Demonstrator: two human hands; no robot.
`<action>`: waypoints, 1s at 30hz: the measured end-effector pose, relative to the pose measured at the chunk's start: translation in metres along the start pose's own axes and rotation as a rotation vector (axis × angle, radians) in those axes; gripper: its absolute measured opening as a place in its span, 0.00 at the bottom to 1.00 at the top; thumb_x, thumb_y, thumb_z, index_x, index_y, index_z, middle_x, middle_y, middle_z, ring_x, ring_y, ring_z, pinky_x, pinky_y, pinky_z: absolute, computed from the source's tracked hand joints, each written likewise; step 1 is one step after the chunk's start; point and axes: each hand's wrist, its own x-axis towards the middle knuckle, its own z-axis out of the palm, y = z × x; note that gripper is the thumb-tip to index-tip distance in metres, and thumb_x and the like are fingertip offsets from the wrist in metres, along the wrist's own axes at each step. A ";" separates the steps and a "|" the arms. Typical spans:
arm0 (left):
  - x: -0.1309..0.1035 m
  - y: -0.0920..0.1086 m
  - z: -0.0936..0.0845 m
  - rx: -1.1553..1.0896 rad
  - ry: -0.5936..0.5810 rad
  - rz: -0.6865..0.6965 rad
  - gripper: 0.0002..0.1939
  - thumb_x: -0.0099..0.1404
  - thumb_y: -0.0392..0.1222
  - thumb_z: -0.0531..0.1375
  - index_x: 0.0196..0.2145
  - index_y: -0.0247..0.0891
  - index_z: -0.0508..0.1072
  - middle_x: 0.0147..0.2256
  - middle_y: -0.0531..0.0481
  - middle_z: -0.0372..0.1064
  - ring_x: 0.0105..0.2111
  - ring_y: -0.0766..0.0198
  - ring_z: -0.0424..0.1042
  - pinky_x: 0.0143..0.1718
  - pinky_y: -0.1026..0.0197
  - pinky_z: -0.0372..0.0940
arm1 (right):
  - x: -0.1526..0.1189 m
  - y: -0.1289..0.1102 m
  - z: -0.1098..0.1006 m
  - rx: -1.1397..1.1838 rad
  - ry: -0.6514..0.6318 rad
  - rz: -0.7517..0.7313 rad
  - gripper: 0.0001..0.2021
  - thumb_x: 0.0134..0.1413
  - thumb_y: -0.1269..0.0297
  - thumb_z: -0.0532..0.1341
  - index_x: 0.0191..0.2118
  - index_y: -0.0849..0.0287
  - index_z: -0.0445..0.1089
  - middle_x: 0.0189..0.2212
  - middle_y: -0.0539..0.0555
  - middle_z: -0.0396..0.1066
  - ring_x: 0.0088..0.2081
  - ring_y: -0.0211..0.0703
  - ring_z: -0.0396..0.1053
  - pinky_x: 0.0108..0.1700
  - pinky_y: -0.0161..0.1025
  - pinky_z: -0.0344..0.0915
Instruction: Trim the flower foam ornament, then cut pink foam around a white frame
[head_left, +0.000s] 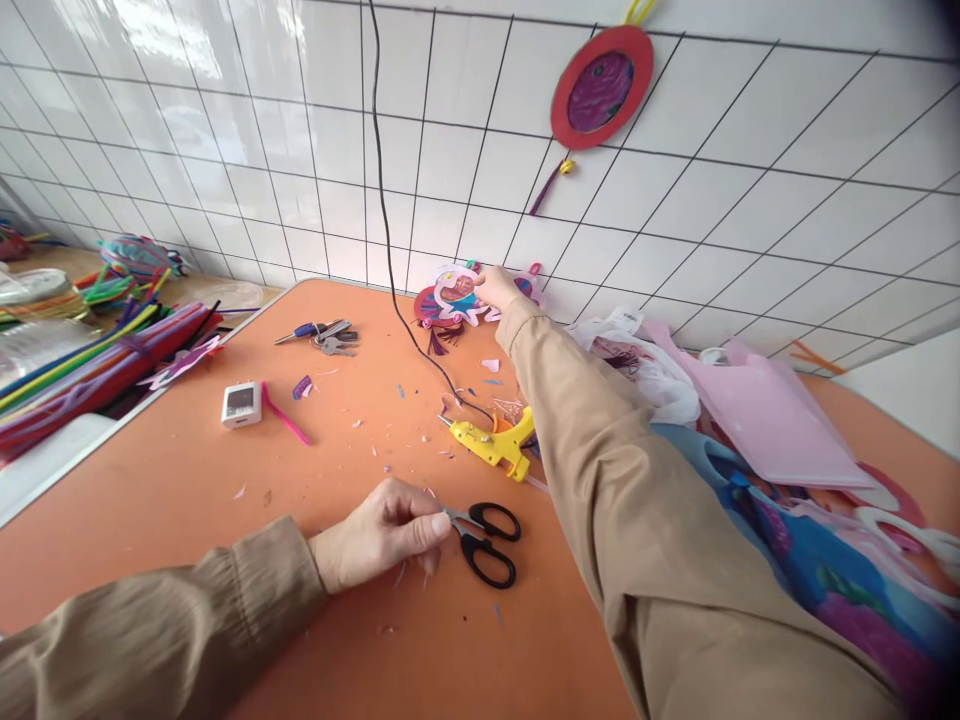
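Observation:
My left hand is low over the orange table, thumb and fingers pinched together. The blades of black-handled scissors run up to its thumb tip and disappear behind it; whether the fingers grip them is hidden. Stretched far forward, my right hand has its fingers closed at the edge of a white-rimmed paper cutout with red and blue inside. Round craft pieces with dark tassels lie beside that cutout, by the wall. A yellow glue gun rests under my right forearm, partly covered.
Keys, a white charger and a pink strip lie at left, among paper scraps. Pipe cleaners fill the left side. Plastic bags and blue fabric crowd the right. A black cord hangs down the wall.

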 end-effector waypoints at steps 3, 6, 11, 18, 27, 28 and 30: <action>0.000 0.001 0.000 -0.004 -0.002 -0.017 0.37 0.59 0.75 0.57 0.24 0.33 0.75 0.20 0.46 0.69 0.22 0.65 0.67 0.26 0.63 0.60 | -0.004 -0.005 -0.008 0.036 0.011 -0.047 0.10 0.66 0.64 0.62 0.49 0.63 0.72 0.44 0.56 0.75 0.41 0.41 0.74 0.45 0.43 0.74; 0.001 0.000 0.000 -0.033 -0.012 -0.050 0.37 0.58 0.76 0.58 0.24 0.33 0.75 0.21 0.46 0.68 0.22 0.65 0.68 0.26 0.63 0.60 | -0.010 -0.014 -0.022 0.103 0.022 -0.129 0.05 0.61 0.77 0.63 0.41 0.67 0.74 0.30 0.52 0.74 0.31 0.34 0.72 0.40 0.35 0.72; 0.003 -0.003 0.000 -0.030 -0.020 -0.047 0.37 0.58 0.76 0.58 0.25 0.32 0.75 0.20 0.46 0.68 0.22 0.65 0.67 0.26 0.64 0.61 | -0.023 -0.026 -0.061 0.182 0.041 -0.237 0.09 0.57 0.82 0.61 0.39 0.65 0.75 0.29 0.50 0.73 0.30 0.32 0.73 0.36 0.30 0.70; 0.002 -0.007 -0.002 -0.004 -0.034 -0.041 0.37 0.59 0.74 0.59 0.27 0.31 0.76 0.21 0.47 0.69 0.22 0.66 0.68 0.27 0.64 0.62 | -0.029 0.002 -0.076 0.111 -0.016 -0.085 0.04 0.62 0.74 0.64 0.41 0.68 0.74 0.33 0.56 0.75 0.32 0.36 0.72 0.38 0.37 0.73; 0.004 -0.009 -0.003 -0.011 0.009 -0.026 0.36 0.59 0.74 0.60 0.27 0.31 0.78 0.20 0.48 0.69 0.21 0.67 0.67 0.26 0.65 0.61 | -0.067 0.001 -0.087 0.042 -0.025 -0.106 0.08 0.57 0.82 0.63 0.38 0.64 0.75 0.37 0.55 0.75 0.35 0.39 0.75 0.40 0.39 0.73; 0.003 -0.007 -0.003 0.006 0.004 -0.031 0.36 0.59 0.74 0.60 0.28 0.31 0.78 0.20 0.47 0.70 0.22 0.67 0.68 0.26 0.65 0.61 | -0.076 -0.002 -0.094 0.035 -0.025 -0.117 0.09 0.55 0.83 0.63 0.38 0.63 0.75 0.35 0.54 0.75 0.34 0.40 0.75 0.39 0.39 0.73; 0.003 -0.003 -0.003 0.023 0.014 -0.029 0.37 0.57 0.75 0.60 0.27 0.31 0.78 0.20 0.47 0.70 0.22 0.66 0.68 0.27 0.65 0.61 | -0.098 -0.006 -0.109 0.010 -0.019 -0.142 0.11 0.53 0.83 0.64 0.37 0.62 0.77 0.30 0.53 0.75 0.31 0.39 0.74 0.39 0.40 0.72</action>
